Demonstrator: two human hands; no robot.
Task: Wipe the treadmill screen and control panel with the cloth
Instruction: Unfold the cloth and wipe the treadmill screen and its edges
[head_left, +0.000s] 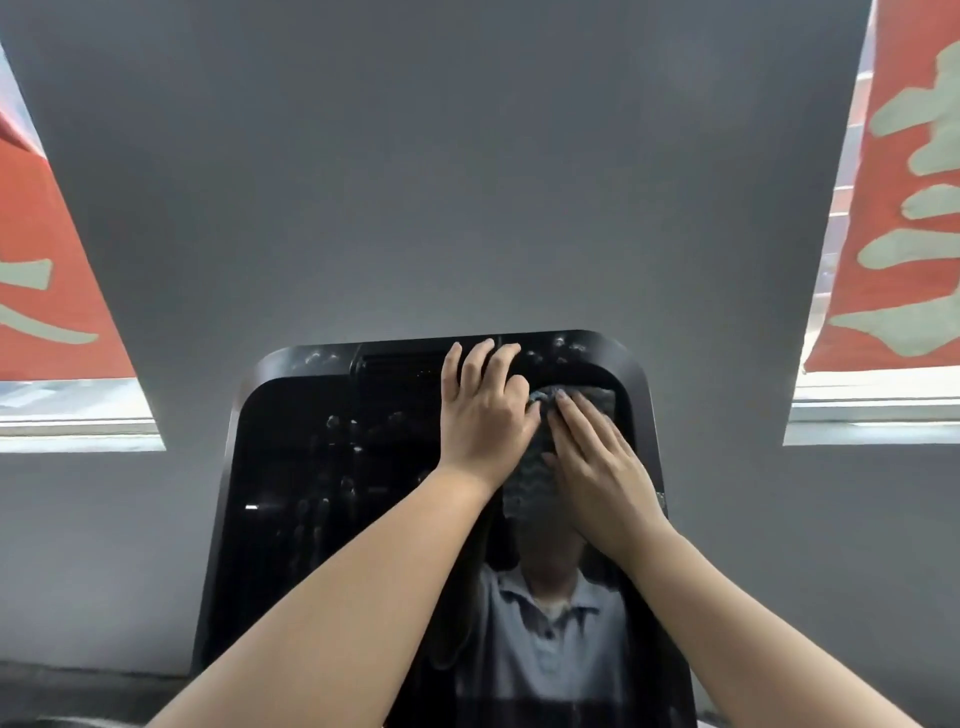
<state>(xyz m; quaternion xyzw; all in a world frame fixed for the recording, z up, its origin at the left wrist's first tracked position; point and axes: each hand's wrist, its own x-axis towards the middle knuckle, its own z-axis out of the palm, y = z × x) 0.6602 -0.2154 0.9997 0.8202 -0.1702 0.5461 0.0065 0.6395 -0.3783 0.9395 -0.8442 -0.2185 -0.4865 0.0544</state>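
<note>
Your forearms cross the near part of the dark treadmill screen. Your right hand lies flat and presses the grey cloth on the glass at the far right. Your left hand rests spread and empty just beside it, fingers on the far bezel. Bare fingers there can leave new marks, I think. With a flat palm and no grasp, the cloth can slip and fall. The left part looks spotted, so you can miss it.

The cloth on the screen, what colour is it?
Dark grey, with a bumpy textured weave; the head view shows it.
</note>
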